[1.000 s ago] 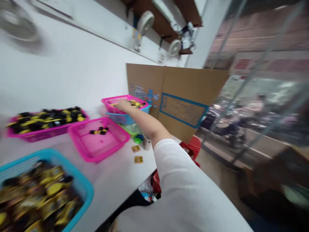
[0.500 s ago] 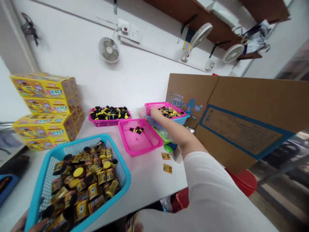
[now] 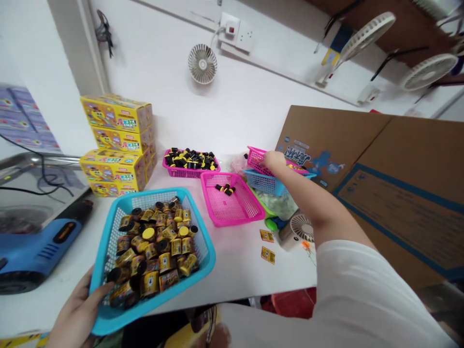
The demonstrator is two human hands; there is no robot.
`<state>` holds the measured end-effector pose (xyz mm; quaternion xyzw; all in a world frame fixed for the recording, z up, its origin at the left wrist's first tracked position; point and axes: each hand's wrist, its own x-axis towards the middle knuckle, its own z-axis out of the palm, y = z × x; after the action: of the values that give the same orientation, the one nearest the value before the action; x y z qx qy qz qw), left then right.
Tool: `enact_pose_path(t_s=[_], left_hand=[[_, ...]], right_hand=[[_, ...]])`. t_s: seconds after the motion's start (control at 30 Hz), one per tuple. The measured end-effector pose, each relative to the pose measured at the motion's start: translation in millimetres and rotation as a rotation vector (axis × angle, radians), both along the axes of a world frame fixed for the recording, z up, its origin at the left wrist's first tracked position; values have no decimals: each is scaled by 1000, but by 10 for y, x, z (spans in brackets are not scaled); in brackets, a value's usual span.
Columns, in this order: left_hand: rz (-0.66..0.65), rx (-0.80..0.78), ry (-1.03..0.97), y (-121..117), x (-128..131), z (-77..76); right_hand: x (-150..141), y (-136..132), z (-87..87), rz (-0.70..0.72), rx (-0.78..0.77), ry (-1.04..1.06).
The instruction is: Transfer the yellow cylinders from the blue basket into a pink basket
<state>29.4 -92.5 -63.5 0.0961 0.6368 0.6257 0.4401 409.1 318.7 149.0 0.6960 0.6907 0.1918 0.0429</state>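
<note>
My left hand (image 3: 81, 304) is closed on the near left corner of a turquoise plastic basket (image 3: 208, 258), with the thumb over the rim. Inside lie many small yellow-labelled cups (image 3: 166, 262) with black or yellow lids. At the end of my outstretched arm, my right hand (image 3: 274, 160) grips the rim of a small pink basket (image 3: 255, 158) of small yellow and black pieces. That basket tilts over a light-blue basket (image 3: 264, 182); my hand hides part of it. Between the hands, a larger pink basket (image 3: 235, 220) holds several black-and-yellow pieces (image 3: 226, 189).
Another pink basket (image 3: 184, 172) heaped with black and yellow pieces stands by the wall. Yellow boxes (image 3: 112, 166) are stacked at left, beside a blue heat gun (image 3: 39, 251). A large carton (image 3: 326, 145) flanks the right. Two yellow packets (image 3: 267, 254) and a small fan (image 3: 299, 229) lie nearby.
The view has swung left, bringing my left hand and the heat gun into fuller sight. The small pink basket under my right hand has tipped, its left side now higher.
</note>
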Motion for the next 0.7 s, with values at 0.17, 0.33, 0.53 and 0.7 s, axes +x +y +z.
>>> enact_pose_path(t_s=[0.17, 0.33, 0.53, 0.7], left_hand=[[-37, 28, 20, 4, 5, 15], [-39, 120, 24, 14, 8, -22], [-36, 127, -52, -164, 130, -4], [9, 110, 51, -240, 276, 9]], right_hand=[[49, -176, 196, 30, 39, -50], [-21, -452, 466, 59, 78, -91], [-128, -1049, 784, 151, 138, -149], [-57, -1672, 847, 246, 366, -196]])
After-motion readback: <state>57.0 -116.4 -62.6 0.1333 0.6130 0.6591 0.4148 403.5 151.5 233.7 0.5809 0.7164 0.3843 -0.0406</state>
